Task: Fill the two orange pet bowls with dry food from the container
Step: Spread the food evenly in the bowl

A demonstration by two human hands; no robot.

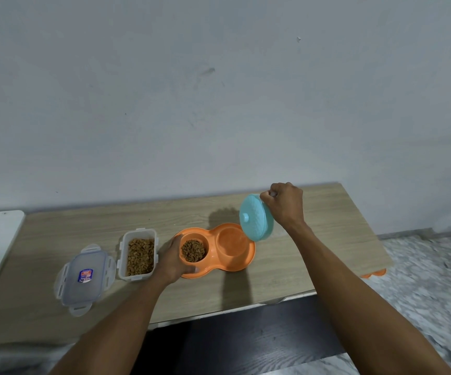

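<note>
The light is soft and moderately bright, with a cool grey-blue cast over the wall (219, 90). It seems to reach me from above and to the right. The teal lid (255, 217) throws a blurred dark shadow leftward onto the table (313, 239), and the right forearm (354, 280) lays a broad dim band on the wood beside it. The middle is sharp enough to pick out single pieces of dry food (193, 250). Towards the edges the wide lens bends the table's lines, and the floor (435, 280) smears into blur.
</note>
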